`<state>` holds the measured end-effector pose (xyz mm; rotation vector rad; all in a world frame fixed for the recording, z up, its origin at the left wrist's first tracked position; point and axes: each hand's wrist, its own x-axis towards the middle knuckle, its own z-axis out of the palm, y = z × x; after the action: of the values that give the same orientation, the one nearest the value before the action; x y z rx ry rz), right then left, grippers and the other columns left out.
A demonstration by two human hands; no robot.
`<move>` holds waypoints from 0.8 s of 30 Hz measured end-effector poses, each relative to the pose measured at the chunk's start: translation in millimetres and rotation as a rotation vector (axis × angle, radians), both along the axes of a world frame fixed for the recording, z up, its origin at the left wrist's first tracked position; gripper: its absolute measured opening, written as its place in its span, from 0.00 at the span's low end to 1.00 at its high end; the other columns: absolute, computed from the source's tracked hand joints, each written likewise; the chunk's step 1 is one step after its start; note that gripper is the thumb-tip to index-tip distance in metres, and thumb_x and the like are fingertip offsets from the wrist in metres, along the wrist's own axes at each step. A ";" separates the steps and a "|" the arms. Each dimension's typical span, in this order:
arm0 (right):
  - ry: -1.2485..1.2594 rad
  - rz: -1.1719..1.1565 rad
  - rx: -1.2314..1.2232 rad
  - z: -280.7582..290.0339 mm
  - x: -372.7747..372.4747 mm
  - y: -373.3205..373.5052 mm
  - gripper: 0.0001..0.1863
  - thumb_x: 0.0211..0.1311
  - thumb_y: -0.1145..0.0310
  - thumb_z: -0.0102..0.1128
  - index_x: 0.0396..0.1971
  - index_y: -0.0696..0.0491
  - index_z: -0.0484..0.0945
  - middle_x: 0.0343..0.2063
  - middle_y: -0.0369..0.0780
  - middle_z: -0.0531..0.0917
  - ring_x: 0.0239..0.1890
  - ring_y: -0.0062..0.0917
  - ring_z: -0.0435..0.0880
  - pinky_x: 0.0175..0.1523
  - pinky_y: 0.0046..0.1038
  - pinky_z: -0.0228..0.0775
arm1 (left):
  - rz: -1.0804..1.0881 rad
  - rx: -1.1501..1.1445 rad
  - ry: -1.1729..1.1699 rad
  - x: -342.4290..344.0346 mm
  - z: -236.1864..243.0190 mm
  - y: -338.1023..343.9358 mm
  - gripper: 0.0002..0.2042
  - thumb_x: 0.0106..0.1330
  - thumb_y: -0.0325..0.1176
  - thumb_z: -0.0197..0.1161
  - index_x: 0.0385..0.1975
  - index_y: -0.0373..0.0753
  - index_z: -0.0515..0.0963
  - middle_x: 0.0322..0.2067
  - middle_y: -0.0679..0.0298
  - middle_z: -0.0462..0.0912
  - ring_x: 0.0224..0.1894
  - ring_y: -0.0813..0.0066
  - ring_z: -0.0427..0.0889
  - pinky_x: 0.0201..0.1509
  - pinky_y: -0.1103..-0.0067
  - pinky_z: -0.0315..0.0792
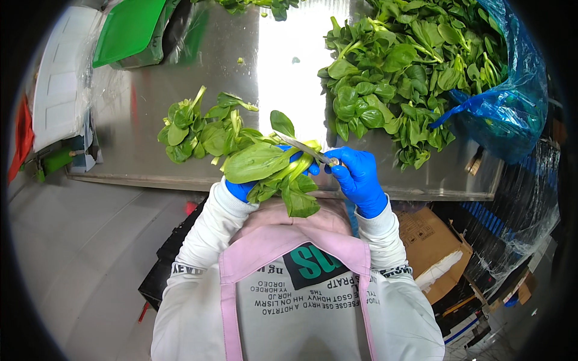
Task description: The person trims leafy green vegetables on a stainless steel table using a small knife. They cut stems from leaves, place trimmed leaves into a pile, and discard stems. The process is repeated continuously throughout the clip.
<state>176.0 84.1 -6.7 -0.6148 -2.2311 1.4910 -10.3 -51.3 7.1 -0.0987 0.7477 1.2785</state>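
Blue-gloved left hand point(240, 190) holds greens point(259, 163); right hand point(361, 178), knife point(296, 143).

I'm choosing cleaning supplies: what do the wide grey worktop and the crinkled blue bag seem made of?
Wide grey worktop: probably stainless steel, smooth satin, given its metallic glare. Crinkled blue bag: likely thin plastic film, glossy, translucent, judging by shiny creases.

1 metal table point(217, 72), streaked with 1 bright band of reflected light point(292, 66), stands above a grey floor point(108, 240).

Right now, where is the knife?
In the head view, the knife is near centre, in the right hand, blade pointing left over the held greens.
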 end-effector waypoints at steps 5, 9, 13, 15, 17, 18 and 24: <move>-0.087 -0.040 -0.037 -12.7 3.4 -3.7 0.11 0.57 0.62 0.59 0.32 0.54 0.79 0.18 0.40 0.77 0.18 0.31 0.77 0.23 0.26 0.65 | -0.266 0.235 0.319 -2.6 10.5 5.9 0.19 0.63 0.36 0.55 0.48 0.29 0.69 0.39 0.48 0.77 0.38 0.63 0.79 0.44 0.72 0.75; -0.235 -0.240 -0.436 -41.3 15.4 -10.7 0.13 0.62 0.60 0.54 0.33 0.56 0.79 0.18 0.38 0.78 0.18 0.18 0.75 0.24 0.21 0.65 | -0.371 0.212 0.130 -4.4 30.7 9.4 0.19 0.61 0.38 0.58 0.45 0.28 0.72 0.38 0.53 0.79 0.40 0.70 0.78 0.47 0.77 0.71; -0.096 -0.329 -0.747 -33.2 19.2 -8.4 0.13 0.63 0.61 0.54 0.36 0.56 0.78 0.21 0.35 0.79 0.21 0.13 0.72 0.27 0.16 0.64 | -0.324 0.095 0.630 2.3 20.0 21.5 0.21 0.58 0.36 0.63 0.48 0.30 0.71 0.40 0.57 0.79 0.44 0.73 0.77 0.49 0.78 0.70; -0.130 -0.324 -0.734 -26.2 15.2 -9.3 0.12 0.61 0.63 0.56 0.37 0.57 0.78 0.22 0.36 0.79 0.22 0.14 0.73 0.28 0.17 0.65 | -0.342 0.055 0.943 7.0 9.9 17.2 0.22 0.56 0.34 0.65 0.49 0.32 0.71 0.42 0.59 0.78 0.45 0.74 0.76 0.49 0.79 0.70; -0.154 -0.337 -0.726 -21.3 12.5 -9.6 0.12 0.59 0.65 0.59 0.38 0.57 0.77 0.24 0.36 0.80 0.25 0.13 0.74 0.30 0.17 0.66 | -0.379 0.024 1.172 11.1 9.2 21.3 0.22 0.52 0.34 0.68 0.48 0.36 0.73 0.39 0.58 0.80 0.42 0.73 0.78 0.46 0.78 0.71; -0.165 -0.343 -0.722 -18.4 10.6 -9.7 0.12 0.59 0.66 0.60 0.39 0.57 0.77 0.25 0.37 0.81 0.26 0.13 0.74 0.31 0.17 0.66 | -0.394 0.005 1.242 13.4 15.2 24.6 0.22 0.52 0.35 0.68 0.47 0.36 0.73 0.38 0.58 0.80 0.40 0.73 0.79 0.45 0.78 0.72; -0.099 -0.246 -0.618 6.7 -7.3 -16.6 0.14 0.55 0.67 0.63 0.39 0.58 0.76 0.31 0.37 0.81 0.33 0.14 0.75 0.38 0.19 0.69 | -0.469 0.085 1.482 24.3 7.1 26.0 0.21 0.50 0.43 0.69 0.41 0.37 0.76 0.32 0.53 0.80 0.35 0.60 0.80 0.38 0.73 0.73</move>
<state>168.8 67.5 -0.1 -1.1175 -1.6528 2.0467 14.0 -25.3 14.2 1.1450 1.8084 0.7557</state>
